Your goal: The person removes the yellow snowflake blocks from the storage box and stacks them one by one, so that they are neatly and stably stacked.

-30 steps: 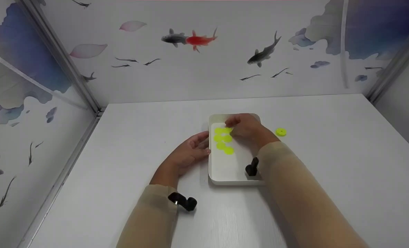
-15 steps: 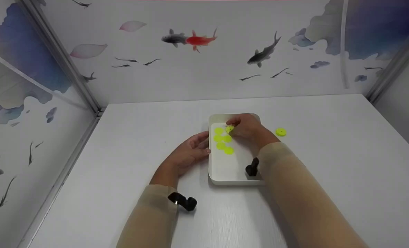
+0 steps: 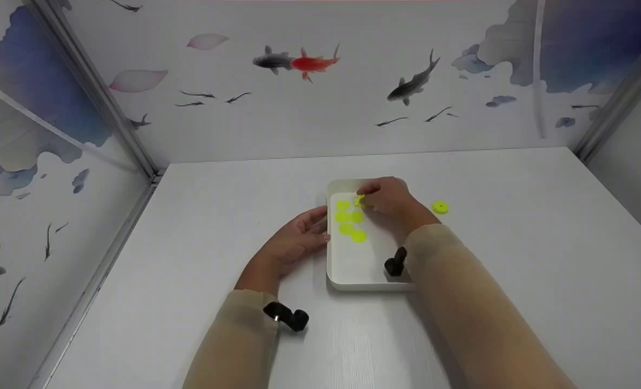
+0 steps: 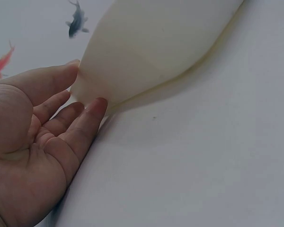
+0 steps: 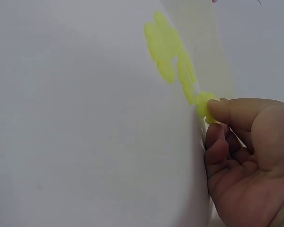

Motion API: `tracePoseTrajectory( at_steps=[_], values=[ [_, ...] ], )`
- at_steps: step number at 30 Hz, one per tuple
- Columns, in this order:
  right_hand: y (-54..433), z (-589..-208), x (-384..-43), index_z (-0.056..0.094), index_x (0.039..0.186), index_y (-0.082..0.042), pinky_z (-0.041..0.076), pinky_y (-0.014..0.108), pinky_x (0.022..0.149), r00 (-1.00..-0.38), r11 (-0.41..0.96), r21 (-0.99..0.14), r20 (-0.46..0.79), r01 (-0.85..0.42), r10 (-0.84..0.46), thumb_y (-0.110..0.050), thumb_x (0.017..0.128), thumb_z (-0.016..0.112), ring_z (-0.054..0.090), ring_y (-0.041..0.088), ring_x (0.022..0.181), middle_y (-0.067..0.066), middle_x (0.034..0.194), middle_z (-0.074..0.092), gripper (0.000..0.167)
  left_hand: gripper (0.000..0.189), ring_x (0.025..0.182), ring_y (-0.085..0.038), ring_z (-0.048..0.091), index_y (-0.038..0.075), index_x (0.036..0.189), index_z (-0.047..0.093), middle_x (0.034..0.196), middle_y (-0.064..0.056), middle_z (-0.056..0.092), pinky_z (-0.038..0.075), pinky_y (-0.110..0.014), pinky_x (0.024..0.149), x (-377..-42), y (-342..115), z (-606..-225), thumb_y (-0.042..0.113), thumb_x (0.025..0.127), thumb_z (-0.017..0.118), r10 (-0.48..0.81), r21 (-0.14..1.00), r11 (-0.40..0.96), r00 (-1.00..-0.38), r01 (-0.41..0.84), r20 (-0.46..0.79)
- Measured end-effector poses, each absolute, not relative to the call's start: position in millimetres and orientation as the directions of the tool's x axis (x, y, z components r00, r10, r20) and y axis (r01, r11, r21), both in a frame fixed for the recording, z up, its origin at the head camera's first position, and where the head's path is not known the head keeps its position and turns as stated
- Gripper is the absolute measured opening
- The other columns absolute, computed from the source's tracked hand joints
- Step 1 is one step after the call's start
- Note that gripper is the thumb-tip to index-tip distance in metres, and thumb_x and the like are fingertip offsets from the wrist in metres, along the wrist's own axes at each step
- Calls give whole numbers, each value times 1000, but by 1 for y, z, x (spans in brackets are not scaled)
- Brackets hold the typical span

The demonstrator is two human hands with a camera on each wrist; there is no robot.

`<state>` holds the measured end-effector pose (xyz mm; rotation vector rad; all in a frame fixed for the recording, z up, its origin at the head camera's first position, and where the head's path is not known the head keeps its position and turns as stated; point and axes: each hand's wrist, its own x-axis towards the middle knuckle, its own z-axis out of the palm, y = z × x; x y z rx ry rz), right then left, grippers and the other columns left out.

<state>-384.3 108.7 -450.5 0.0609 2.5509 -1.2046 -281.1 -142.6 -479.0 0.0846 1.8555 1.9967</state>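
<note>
A shallow white tray stands on the table, with several bright yellow round discs lying flat in its far left part. My right hand is over the tray's far end, pinching a yellow disc between thumb and fingers, tilted up from the tray floor. In the head view this held disc is partly covered by the fingers. My left hand touches the tray's left outer wall with relaxed fingers and thumb; it grips nothing.
One more yellow disc, with a small central hole, lies on the white table right of the tray. Walls printed with fish and leaves enclose the table at the back and sides.
The disc in my right hand has come up and tilted from among the flat discs, and the hand has shifted slightly right. The left hand and tray have not moved.
</note>
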Motion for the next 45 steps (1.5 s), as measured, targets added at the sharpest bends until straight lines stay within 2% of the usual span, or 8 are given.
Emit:
tracePoseTrajectory(
  at_steps=[4,11,17,22,30,37,41,45],
  values=[
    [111,-449,-386,77,123,-24,54,31,91,-946,621,-762,-310,185,-98,-28,105,65,61,23,110,4,124,69,22,81,158,-17,43,20,165,43,173,4,41,47,-38,123,-282,-142,-479,0,94,77,329,966,-24,-915,-257,-235],
    [110,-449,-388,77,128,-23,54,31,90,-943,558,-796,-326,235,-69,-26,106,60,63,23,105,6,123,70,28,81,159,-17,43,21,164,44,173,4,41,47,-38,123,-281,-143,-478,0,93,77,318,967,-21,-919,-252,-233],
    [108,-446,-389,74,130,-22,57,32,98,-946,475,-840,-322,264,-44,-27,106,62,63,25,112,6,131,67,28,81,159,-17,43,22,164,44,173,5,41,46,-39,124,-281,-144,-478,1,93,78,312,969,-6,-921,-247,-232],
    [104,-439,-388,76,128,-18,59,36,102,-964,390,-894,-260,222,-47,-26,107,63,66,25,109,7,130,69,26,81,158,-17,44,22,163,45,172,5,42,45,-40,125,-281,-143,-478,1,93,78,310,969,-13,-922,-246,-229],
    [104,-424,-383,74,129,-10,63,29,96,-970,251,-949,-223,193,-100,-22,107,66,70,22,103,11,132,70,26,80,157,-16,46,21,163,45,170,4,45,48,-37,122,-280,-140,-478,-1,93,78,332,965,-41,-915,-258,-230],
    [115,-407,-370,71,133,-10,62,26,96,-967,151,-966,-228,209,-118,-23,106,68,71,19,106,10,137,68,30,82,158,-18,44,20,164,44,172,3,43,47,-37,122,-281,-141,-480,-1,93,78,332,969,-44,-918,-244,-216],
    [127,-398,-362,70,134,-7,62,25,94,-968,53,-976,-216,210,-131,-20,105,69,71,18,103,12,135,68,31,81,157,-17,46,21,163,45,171,3,44,48,-37,122,-281,-141,-480,0,92,79,319,970,-28,-922,-242,-221],
    [142,-395,-354,70,135,-7,63,23,93,-972,21,-980,-200,199,-127,-21,104,71,71,20,105,10,131,69,34,81,157,-17,45,21,163,46,171,4,44,48,-37,122,-281,-143,-480,-1,92,79,315,970,-30,-923,-240,-219]
  ],
)
